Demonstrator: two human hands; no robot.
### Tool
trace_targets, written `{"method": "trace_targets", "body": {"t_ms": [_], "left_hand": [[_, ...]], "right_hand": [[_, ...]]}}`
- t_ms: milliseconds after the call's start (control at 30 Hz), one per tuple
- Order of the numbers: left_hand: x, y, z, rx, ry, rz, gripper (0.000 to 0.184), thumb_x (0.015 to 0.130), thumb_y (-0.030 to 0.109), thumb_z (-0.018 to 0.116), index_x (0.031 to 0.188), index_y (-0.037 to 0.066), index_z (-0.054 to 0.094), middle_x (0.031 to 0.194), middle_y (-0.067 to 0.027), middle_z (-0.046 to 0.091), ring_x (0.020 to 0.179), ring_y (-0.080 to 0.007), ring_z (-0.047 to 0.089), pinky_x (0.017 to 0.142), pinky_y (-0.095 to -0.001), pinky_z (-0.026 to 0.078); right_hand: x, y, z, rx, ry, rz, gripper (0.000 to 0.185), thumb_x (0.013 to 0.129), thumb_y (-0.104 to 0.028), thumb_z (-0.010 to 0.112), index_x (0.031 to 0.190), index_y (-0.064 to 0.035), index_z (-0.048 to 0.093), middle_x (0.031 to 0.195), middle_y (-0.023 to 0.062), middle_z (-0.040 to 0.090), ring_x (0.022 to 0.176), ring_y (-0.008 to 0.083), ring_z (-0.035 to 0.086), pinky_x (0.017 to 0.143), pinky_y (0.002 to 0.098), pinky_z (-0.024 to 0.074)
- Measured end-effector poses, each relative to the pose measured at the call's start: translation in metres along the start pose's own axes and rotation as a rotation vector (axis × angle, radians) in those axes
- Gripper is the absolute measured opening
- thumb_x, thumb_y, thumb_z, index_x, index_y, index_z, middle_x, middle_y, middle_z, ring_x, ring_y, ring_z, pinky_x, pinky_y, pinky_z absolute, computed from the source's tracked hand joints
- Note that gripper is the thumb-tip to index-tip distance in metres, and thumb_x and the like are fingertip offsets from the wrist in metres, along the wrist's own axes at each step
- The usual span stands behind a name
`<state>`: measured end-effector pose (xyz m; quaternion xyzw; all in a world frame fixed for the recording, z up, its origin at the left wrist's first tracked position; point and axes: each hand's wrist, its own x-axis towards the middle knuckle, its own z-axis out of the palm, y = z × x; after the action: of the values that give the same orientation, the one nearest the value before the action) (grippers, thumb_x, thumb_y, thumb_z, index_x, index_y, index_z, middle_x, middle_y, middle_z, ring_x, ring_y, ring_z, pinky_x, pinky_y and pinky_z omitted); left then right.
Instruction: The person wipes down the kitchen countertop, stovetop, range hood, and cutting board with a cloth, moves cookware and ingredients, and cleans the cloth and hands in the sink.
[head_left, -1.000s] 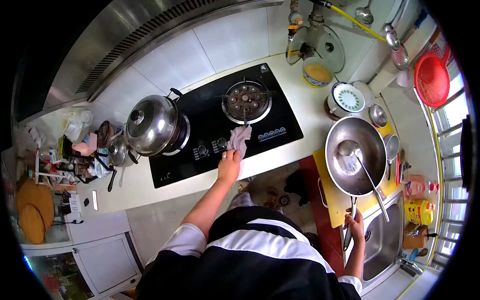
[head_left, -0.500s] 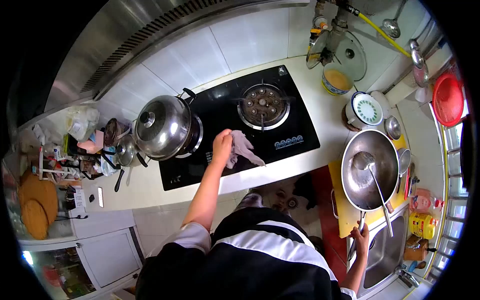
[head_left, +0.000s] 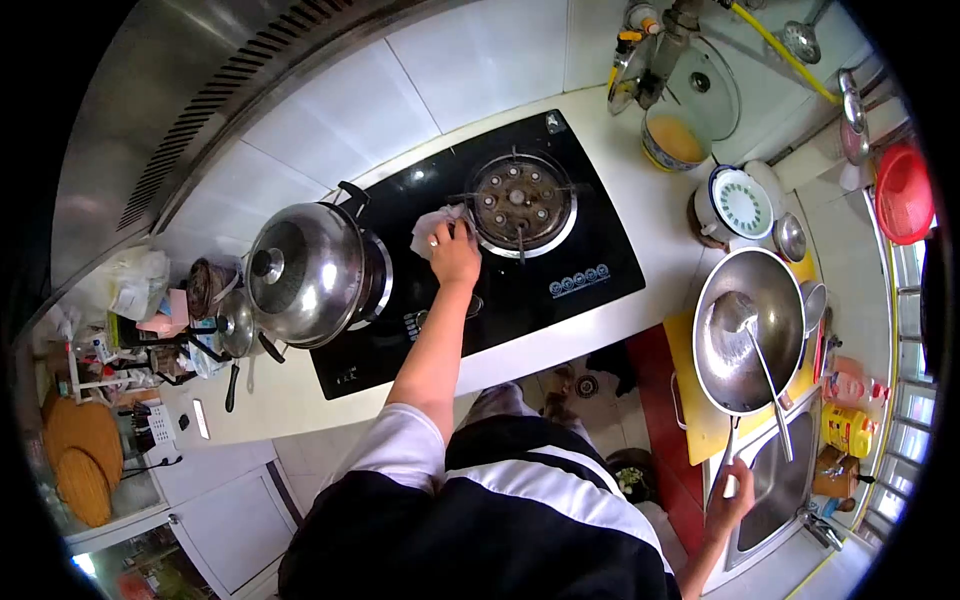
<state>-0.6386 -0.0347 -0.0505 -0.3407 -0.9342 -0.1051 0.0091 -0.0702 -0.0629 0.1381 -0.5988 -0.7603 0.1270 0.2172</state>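
Note:
My left hand [head_left: 455, 255] presses a crumpled pale cloth [head_left: 428, 228] on the black glass hob [head_left: 400, 190], just left of the right burner [head_left: 520, 200]. A ring shows on one finger. At the lower right my right hand [head_left: 733, 495] is curled at the lower end of the wok's handle [head_left: 729, 448]. The metal wok [head_left: 720, 370] lies over a yellow cutting board [head_left: 700, 425] and the sink edge, with a long ladle [head_left: 764, 365] resting in it. A large lidded steel pot [head_left: 310, 275] stands on the left burner.
Behind the wok are a bowl of yellowish liquid [head_left: 674, 138], a white pot with a patterned dish [head_left: 742, 203] and a glass lid. The sink [head_left: 775, 490] is at right, near a yellow container [head_left: 848, 430]. A small lidded pan [head_left: 236, 322] and clutter fill the left.
My left hand has carried the cloth from the hob's front edge up and back beside the right burner. My right hand has slid lower along the wok handle, its grip looser. The view has shifted.

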Motion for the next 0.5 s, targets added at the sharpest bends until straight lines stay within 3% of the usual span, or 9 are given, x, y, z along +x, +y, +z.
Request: {"method": "trace_targets", "body": {"t_ms": [67, 133, 200, 333, 433, 467, 500], "left_hand": [[0.002, 0.005, -0.014, -0.04, -0.017, -0.012, 0.032, 0.086, 0.015, 0.055, 0.118, 0.015, 0.058, 0.116, -0.0119, 0.048, 0.108, -0.0351, 0.05, 0.088, -0.0454, 0.047], [-0.002, 0.005, -0.012, 0.042, 0.026, 0.029, 0.026, 0.086, 0.014, 0.053, 0.111, 0.015, 0.06, 0.111, -0.0114, 0.05, 0.105, -0.0334, 0.053, 0.086, -0.046, 0.046], [-0.015, 0.013, -0.017, 0.041, -0.033, 0.031, 0.029, 0.082, 0.009, 0.054, 0.11, 0.014, 0.061, 0.114, -0.0135, 0.051, 0.102, -0.0375, 0.056, 0.09, -0.0474, 0.043], [-0.05, 0.035, -0.014, 0.059, 0.007, 0.18, 0.02, 0.084, 0.012, 0.051, 0.1, 0.014, 0.062, 0.108, -0.0113, 0.055, 0.098, -0.0319, 0.059, 0.088, -0.0464, 0.039], [-0.083, 0.058, -0.008, 0.098, -0.03, 0.353, 0.02, 0.083, 0.013, 0.05, 0.099, 0.012, 0.062, 0.106, -0.011, 0.056, 0.095, -0.0301, 0.059, 0.087, -0.0464, 0.039], [-0.092, 0.064, -0.002, 0.064, 0.063, 0.392, 0.021, 0.085, 0.014, 0.048, 0.101, 0.013, 0.061, 0.105, -0.0115, 0.056, 0.093, -0.0296, 0.06, 0.085, -0.0462, 0.04], [-0.102, 0.071, -0.007, 0.051, -0.035, 0.424, 0.021, 0.085, 0.015, 0.049, 0.103, 0.013, 0.061, 0.104, -0.0128, 0.056, 0.089, -0.0301, 0.06, 0.08, -0.0471, 0.043]], "right_hand": [[0.006, -0.026, 0.005, -0.041, -0.143, -0.158, 0.018, 0.078, 0.002, 0.062, 0.095, -0.0019, 0.064, 0.082, 0.013, 0.064, 0.078, 0.0272, 0.063, 0.075, 0.0353, 0.0479], [0.014, -0.056, 0.017, 0.023, -0.191, -0.248, 0.017, 0.073, 0.003, 0.065, 0.089, -0.0049, 0.064, 0.076, 0.0112, 0.062, 0.069, 0.0292, 0.059, 0.063, 0.0396, 0.0437], [0.019, -0.07, 0.025, 0.06, -0.233, -0.246, 0.018, 0.072, 0.002, 0.066, 0.089, -0.0056, 0.064, 0.074, 0.0101, 0.062, 0.068, 0.0288, 0.059, 0.064, 0.0389, 0.0438], [0.024, -0.081, 0.045, 0.193, -0.311, -0.268, 0.018, 0.071, 0.003, 0.067, 0.086, -0.0053, 0.064, 0.072, 0.0087, 0.06, 0.066, 0.0283, 0.058, 0.062, 0.0382, 0.0437], [0.032, -0.085, 0.069, 0.3, -0.397, -0.314, 0.018, 0.07, 0.002, 0.067, 0.086, -0.0058, 0.064, 0.073, 0.0097, 0.061, 0.066, 0.0278, 0.058, 0.06, 0.0367, 0.0446], [0.037, -0.09, 0.077, 0.304, -0.394, -0.317, 0.018, 0.07, 0.002, 0.067, 0.086, -0.0058, 0.064, 0.073, 0.0097, 0.061, 0.066, 0.0278, 0.058, 0.06, 0.0367, 0.0446], [0.042, -0.096, 0.084, 0.349, -0.421, -0.334, 0.017, 0.071, 0.002, 0.067, 0.086, -0.0059, 0.065, 0.073, 0.0098, 0.061, 0.066, 0.0281, 0.059, 0.06, 0.0367, 0.0448]]}}
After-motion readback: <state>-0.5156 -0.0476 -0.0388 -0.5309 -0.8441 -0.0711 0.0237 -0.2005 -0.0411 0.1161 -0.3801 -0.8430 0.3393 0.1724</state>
